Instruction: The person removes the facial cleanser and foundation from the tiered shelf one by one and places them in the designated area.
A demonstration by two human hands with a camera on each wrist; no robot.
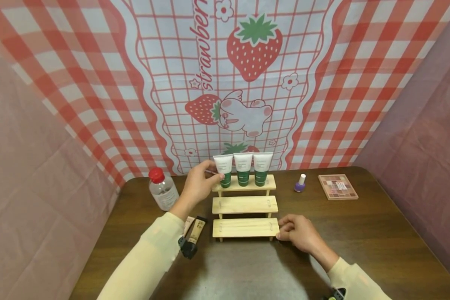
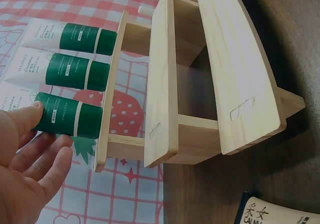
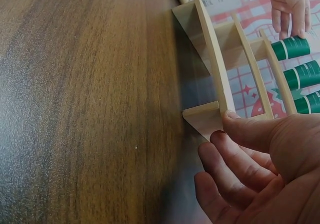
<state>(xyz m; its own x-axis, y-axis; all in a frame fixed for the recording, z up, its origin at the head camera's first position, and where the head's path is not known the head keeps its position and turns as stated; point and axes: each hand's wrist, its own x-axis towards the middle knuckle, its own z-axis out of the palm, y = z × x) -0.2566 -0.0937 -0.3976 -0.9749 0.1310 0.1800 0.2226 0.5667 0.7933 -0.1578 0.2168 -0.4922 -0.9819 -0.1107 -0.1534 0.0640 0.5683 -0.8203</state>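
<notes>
Your left hand (image 1: 201, 181) pinches the leftmost white-and-green squeeze tube (image 1: 225, 164), cap-down on the top step of the three-tier wooden stand (image 1: 244, 205) — your right hand (image 1: 301, 234) grips its lowest step. The red-capped bottle (image 1: 165, 193) is clear; the tube's contents are hidden. Only the left wrist view shows your left outer fingers — free of the tube.
</notes>
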